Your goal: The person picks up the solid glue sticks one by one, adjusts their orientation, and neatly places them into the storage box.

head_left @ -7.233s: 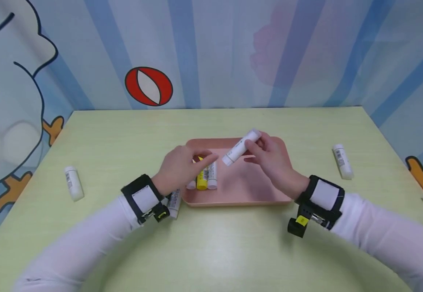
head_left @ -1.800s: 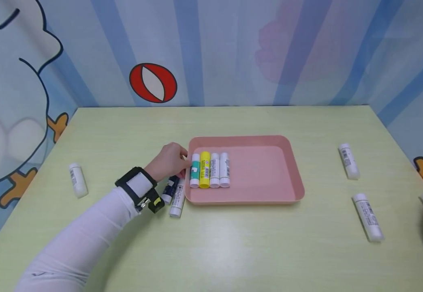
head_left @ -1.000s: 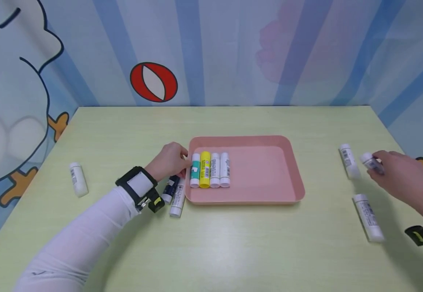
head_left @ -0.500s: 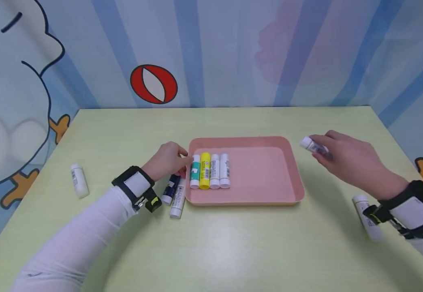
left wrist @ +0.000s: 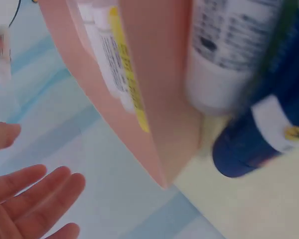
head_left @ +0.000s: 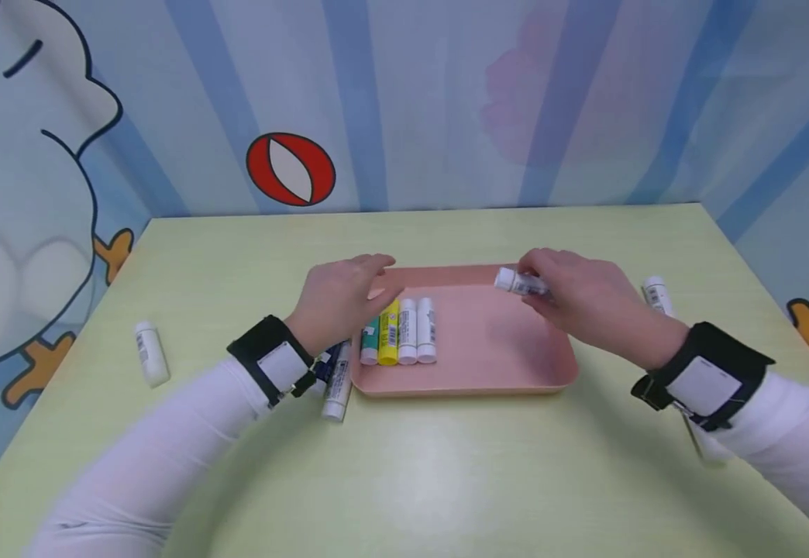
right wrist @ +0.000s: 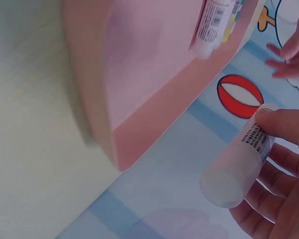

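Note:
My right hand (head_left: 582,298) holds a white glue stick (head_left: 516,281) over the right half of the pink tray (head_left: 484,345). In the right wrist view, thumb and fingers grip that glue stick (right wrist: 234,167) around its labelled barrel. My left hand (head_left: 338,298) hovers at the tray's left end with nothing in it, thumb and fingers spread apart. Side by side at the tray's left lie a green-and-white glue stick (head_left: 370,341), a yellow one (head_left: 388,341) and two white glue sticks (head_left: 417,333); the left hand partly covers the green one.
Against the tray's outer left side lie a navy glue stick (left wrist: 259,144) and a white labelled glue stick (head_left: 337,391). Another white glue stick (head_left: 151,355) is on the far left. Two more, an upper one (head_left: 658,294) and a lower one (head_left: 707,446), lie at right, partly behind the right arm.
The right hand has picked up a white glue stick at the far right and carried it left over the tray. The left hand has lifted from the tray's left edge and spread its fingers.

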Motion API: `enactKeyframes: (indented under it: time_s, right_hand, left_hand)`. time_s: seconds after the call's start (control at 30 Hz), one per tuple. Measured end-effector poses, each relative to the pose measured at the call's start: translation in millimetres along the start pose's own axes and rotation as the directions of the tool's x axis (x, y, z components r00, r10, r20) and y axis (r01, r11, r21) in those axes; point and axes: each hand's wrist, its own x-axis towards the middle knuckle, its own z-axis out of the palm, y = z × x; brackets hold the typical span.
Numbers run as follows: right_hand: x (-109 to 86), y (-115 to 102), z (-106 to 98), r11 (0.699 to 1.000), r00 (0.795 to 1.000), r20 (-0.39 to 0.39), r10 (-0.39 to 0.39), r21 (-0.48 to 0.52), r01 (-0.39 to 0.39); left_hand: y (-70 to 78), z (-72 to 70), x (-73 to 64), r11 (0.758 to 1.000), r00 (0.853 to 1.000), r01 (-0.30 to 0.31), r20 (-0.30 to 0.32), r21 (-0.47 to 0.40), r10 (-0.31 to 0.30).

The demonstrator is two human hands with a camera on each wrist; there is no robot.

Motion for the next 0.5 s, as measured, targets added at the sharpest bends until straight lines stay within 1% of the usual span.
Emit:
enactKeyframes:
  time_s: [0.03, 0.1, 0.17, 0.23, 0.33, 0.4, 0.5]
  right_hand:
    - [3.2, -3.4, 2.2, 1.0, 1.0, 0.008, -0.016, 0.003, 0.016]
    - [9.1, -10.7, 6.2, 0.999, 0.998, 0.024, -0.051, 0.002, 0.051]
    - [14.2, -17.5, 10.0, 0.997, 0.996, 0.033, -0.079, -0.004, 0.079]
    - [18.7, -24.0, 12.6, 0.993, 0.993, 0.029, -0.114, -0.008, 0.115]
    - [23.8, -31.4, 16.1, 0.984, 0.984, -0.003, -0.179, -0.005, 0.179]
    - [26.2, -34.8, 17.9, 0.974, 0.973, -0.035, -0.227, 0.004, 0.228]
    - [28.4, -37.3, 20.7, 0.956, 0.953, -0.083, -0.292, -0.004, 0.293]
  left_hand:
    - [4.2, 0.4, -0.2, 0.999, 0.999, -0.046, -0.018, 0.017, 0.046]
    - [11.8, 1.7, -0.5, 0.991, 0.991, -0.126, -0.044, 0.052, 0.129]
    - [17.7, 3.8, -0.1, 0.979, 0.978, -0.192, -0.069, 0.071, 0.197]
    - [21.7, 6.1, 0.5, 0.966, 0.964, -0.242, -0.087, 0.088, 0.25]
    - [25.4, 8.0, 1.2, 0.954, 0.951, -0.284, -0.103, 0.095, 0.293]
    - [26.7, 8.6, 1.6, 0.951, 0.947, -0.295, -0.106, 0.089, 0.303]
    - [27.6, 9.2, 1.8, 0.95, 0.946, -0.302, -0.102, 0.079, 0.309]
